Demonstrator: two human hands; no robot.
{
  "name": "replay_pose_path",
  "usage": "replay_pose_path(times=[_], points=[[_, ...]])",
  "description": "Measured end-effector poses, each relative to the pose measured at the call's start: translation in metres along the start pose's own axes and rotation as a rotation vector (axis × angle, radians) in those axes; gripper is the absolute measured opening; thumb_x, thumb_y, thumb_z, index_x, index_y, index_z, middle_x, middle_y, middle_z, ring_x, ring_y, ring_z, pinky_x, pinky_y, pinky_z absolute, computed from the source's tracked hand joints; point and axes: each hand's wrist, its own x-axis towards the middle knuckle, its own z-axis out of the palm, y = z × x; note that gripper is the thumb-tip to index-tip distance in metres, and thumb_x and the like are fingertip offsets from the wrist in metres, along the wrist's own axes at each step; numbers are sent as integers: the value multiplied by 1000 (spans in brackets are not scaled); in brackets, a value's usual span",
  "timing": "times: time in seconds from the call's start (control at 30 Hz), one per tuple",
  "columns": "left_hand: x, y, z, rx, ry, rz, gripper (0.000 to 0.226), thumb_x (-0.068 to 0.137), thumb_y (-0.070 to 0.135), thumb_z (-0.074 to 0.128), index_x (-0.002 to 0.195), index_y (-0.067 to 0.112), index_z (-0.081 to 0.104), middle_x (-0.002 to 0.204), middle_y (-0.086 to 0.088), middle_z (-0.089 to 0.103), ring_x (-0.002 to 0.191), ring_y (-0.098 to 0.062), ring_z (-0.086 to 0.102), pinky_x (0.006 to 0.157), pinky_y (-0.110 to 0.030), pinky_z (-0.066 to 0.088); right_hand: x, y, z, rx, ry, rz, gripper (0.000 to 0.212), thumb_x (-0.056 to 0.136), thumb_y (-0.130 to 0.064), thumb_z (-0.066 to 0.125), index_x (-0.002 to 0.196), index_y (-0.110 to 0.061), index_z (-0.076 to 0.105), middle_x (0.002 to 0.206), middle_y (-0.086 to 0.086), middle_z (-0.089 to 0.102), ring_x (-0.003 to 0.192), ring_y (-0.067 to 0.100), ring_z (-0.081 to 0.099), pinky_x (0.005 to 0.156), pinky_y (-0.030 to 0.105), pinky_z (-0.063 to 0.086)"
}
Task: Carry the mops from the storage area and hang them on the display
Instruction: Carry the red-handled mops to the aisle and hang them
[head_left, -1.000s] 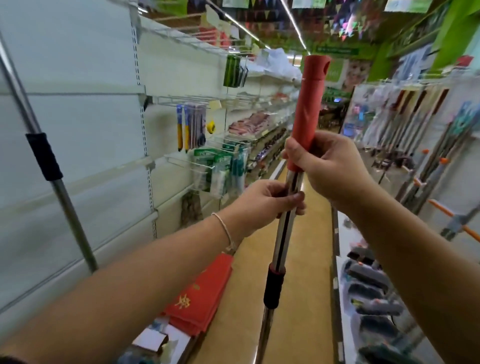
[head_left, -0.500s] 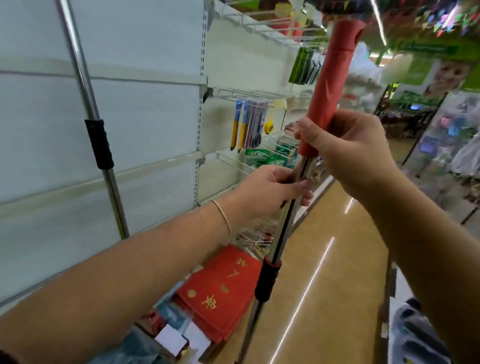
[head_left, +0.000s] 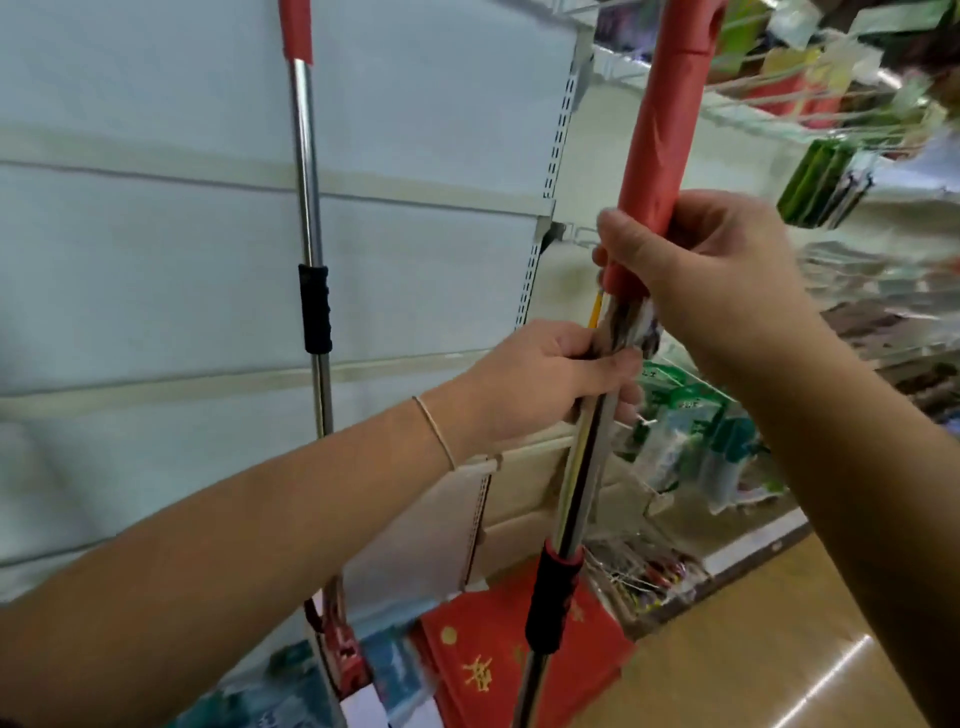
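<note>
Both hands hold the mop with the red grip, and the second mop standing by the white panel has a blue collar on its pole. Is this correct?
One detail is wrong: the head view shows the second mop has a black collar, not blue. Both the left hand and right hand do hold the red-gripped mop.

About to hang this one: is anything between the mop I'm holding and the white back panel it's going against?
Nothing visible blocks it. Both the left hand and right hand grip the held mop, and the white panel beside it is bare. The mop already against the panel stands off to its left, apart.
</note>
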Motion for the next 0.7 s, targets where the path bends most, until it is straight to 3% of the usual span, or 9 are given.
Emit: replay_pose_path(times=[0.13, 0.27, 0.33, 0.43, 0.7], points=[[13, 17, 6, 33, 92, 12, 15, 96, 12, 52, 94, 1, 61, 87, -16, 66, 84, -33, 65, 83, -42, 57, 27, 5, -10, 81, -30, -100, 28, 90, -29, 72, 82, -2, 72, 74, 13, 74, 68, 30, 72, 68, 47, 61], [16, 22, 5, 121, 205, 17, 19, 97, 13, 50, 102, -3, 59, 88, -18, 66, 82, -33, 66, 80, -41, 59, 42, 11, -8, 120, -119, -184, 25, 92, -30, 70, 87, -6, 72, 75, 8, 73, 64, 15, 72, 64, 26, 60], [14, 22, 3, 163, 252, 17, 19, 98, 13, 48, 102, -3, 58, 85, -16, 65, 81, -32, 67, 80, -40, 60, 45, 13, -2, 125, -158, -228, 23, 93, -32, 68, 86, -11, 70, 76, 4, 72, 65, 12, 72, 65, 22, 59], [8, 23, -3, 159, 292, 10, 19, 99, 12, 47, 103, -4, 56, 85, -17, 63, 78, -30, 67, 77, -36, 60, 49, 13, 10, 159, -180, -254, 21, 93, -35, 68, 82, -17, 66, 76, 3, 71, 66, 11, 72, 67, 23, 61], [-8, 21, -16, 186, 370, 15, 22, 101, 15, 44, 105, -2, 56, 87, -16, 66, 82, -33, 67, 81, -41, 59, 51, 6, 31, 197, -187, -302, 35, 91, -34, 69, 85, 0, 71, 73, 8, 72, 59, 13, 71, 62, 32, 61]])
